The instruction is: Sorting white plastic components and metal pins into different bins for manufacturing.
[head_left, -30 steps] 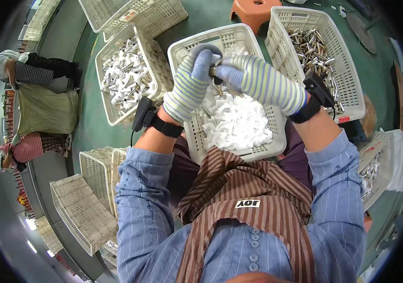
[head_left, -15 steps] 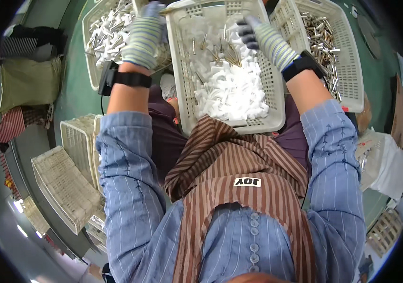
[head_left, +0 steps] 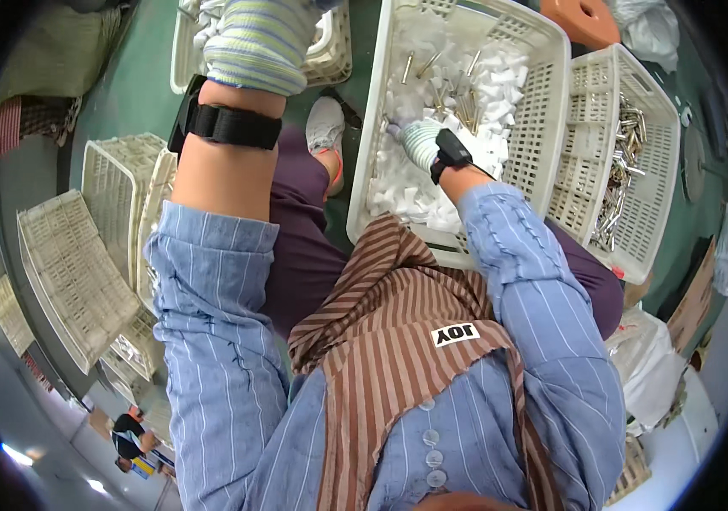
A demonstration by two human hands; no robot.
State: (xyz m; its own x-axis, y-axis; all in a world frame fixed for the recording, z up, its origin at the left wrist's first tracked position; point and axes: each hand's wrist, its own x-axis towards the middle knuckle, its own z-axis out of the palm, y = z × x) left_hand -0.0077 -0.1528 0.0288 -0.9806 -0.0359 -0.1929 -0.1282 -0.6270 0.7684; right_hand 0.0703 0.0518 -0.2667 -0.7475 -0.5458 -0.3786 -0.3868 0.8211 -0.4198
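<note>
My left hand (head_left: pixel 263 41), in a striped knit glove, reaches over the left basket (head_left: pixel 330 66) at the top edge. Its fingers are cut off or hidden there, so any hold does not show. In the middle basket (head_left: pixel 543 128), my right hand (head_left: pixel 422 143) is down among white plastic pieces (head_left: pixel 497 92). It wears the same kind of glove, and its fingertips are blurred against the white heap. Several slim metal rods (head_left: pixel 468 106) lie on the pieces, just beyond my right hand.
To the right stands a basket (head_left: pixel 581 157) with metal parts (head_left: pixel 624 183). An orange stool (head_left: pixel 581 21) is behind it. White baskets (head_left: pixel 74 272) are stacked at left. My shoe (head_left: pixel 325 128) is between the left and middle baskets. Another person (head_left: pixel 129 439) appears far off, lower left.
My right hand has come down and inward, from the middle basket's right side into the white pieces. My left hand has reached farther toward the top edge. The whole view has shifted.
</note>
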